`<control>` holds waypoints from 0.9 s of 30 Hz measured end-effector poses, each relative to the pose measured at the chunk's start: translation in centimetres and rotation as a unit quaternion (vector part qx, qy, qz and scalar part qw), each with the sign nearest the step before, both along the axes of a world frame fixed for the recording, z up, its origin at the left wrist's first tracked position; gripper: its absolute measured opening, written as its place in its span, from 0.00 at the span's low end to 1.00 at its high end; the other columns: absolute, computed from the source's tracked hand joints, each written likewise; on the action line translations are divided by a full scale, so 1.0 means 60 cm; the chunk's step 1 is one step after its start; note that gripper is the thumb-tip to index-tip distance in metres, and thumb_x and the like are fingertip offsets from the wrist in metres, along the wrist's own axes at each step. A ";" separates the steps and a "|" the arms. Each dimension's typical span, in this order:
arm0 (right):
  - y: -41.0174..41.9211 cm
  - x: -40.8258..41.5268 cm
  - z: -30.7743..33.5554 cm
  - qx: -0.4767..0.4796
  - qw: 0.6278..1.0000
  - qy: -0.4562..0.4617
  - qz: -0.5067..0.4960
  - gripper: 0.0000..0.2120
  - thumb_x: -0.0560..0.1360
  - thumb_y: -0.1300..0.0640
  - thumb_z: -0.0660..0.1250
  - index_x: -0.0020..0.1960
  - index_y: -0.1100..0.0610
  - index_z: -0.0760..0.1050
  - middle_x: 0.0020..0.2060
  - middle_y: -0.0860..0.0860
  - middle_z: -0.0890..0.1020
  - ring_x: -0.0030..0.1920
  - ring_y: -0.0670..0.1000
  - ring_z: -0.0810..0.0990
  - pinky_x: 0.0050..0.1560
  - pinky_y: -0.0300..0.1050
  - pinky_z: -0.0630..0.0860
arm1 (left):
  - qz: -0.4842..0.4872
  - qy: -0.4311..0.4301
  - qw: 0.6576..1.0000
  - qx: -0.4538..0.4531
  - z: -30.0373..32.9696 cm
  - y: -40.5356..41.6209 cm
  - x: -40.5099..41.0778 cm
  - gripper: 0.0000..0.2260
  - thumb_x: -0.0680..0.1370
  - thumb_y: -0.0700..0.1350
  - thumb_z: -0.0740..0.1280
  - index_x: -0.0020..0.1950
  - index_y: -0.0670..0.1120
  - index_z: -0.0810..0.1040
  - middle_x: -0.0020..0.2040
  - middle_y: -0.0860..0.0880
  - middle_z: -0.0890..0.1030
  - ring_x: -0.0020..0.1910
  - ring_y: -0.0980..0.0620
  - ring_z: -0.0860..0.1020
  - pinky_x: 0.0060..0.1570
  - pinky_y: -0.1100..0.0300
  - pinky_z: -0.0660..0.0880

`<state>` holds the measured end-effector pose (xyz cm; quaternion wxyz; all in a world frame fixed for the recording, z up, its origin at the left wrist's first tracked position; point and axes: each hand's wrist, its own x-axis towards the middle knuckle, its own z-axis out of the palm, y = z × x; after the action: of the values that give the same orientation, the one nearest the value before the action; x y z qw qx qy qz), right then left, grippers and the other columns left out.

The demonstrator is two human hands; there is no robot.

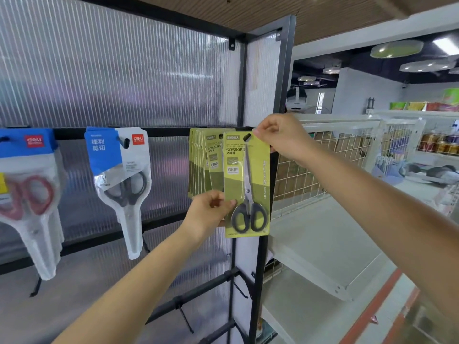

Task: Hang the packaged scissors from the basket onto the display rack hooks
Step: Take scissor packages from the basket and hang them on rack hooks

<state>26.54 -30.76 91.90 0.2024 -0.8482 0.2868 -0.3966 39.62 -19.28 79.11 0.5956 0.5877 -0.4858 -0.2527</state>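
Green scissors pack (244, 184) centre frame, long axis vertical, hang hole at hook tip (247, 137). Right hand (280, 136) pinches top corner, nearest hook; left hand (211, 214) pinches lower left edge. Same-type stack (203, 165) hangs just behind-left.

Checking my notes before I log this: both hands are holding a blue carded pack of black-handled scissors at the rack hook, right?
Not quite: the carded pack of black-handled scissors is yellow-green, not blue, as the head view shows. The left hand does grip its lower edge and the right hand its top corner at the hook.
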 end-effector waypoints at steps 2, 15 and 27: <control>-0.006 0.011 -0.008 -0.001 1.000 0.000 0.001 0.04 0.77 0.55 0.65 0.47 0.54 0.76 0.43 0.48 0.79 0.47 0.50 0.78 0.54 0.53 0.78 | 0.026 -0.030 0.999 0.005 -0.006 -0.007 0.006 0.10 0.77 0.39 0.67 0.47 0.31 0.75 0.40 0.39 0.75 0.40 0.47 0.75 0.45 0.51 0.79; -0.048 0.096 -0.033 0.009 0.996 -0.088 0.017 0.04 0.75 0.57 0.69 0.48 0.58 0.77 0.40 0.47 0.79 0.44 0.47 0.77 0.53 0.49 0.77 | 0.160 -0.114 0.980 0.029 -0.013 -0.062 0.070 0.07 0.77 0.45 0.68 0.41 0.43 0.76 0.42 0.42 0.81 0.45 0.42 0.81 0.49 0.47 0.78; -0.056 0.122 -0.056 0.018 0.988 -0.154 0.015 0.07 0.76 0.57 0.68 0.50 0.59 0.73 0.38 0.44 0.75 0.41 0.43 0.74 0.43 0.29 0.70 | 0.164 -0.080 0.982 0.048 -0.017 -0.079 0.084 0.10 0.76 0.47 0.69 0.41 0.41 0.76 0.41 0.41 0.81 0.45 0.41 0.81 0.49 0.47 0.78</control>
<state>33.83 -34.15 88.55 0.2651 -0.7777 0.2464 -0.5140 44.68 -24.05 78.10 0.5593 0.7058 -0.4157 -0.1270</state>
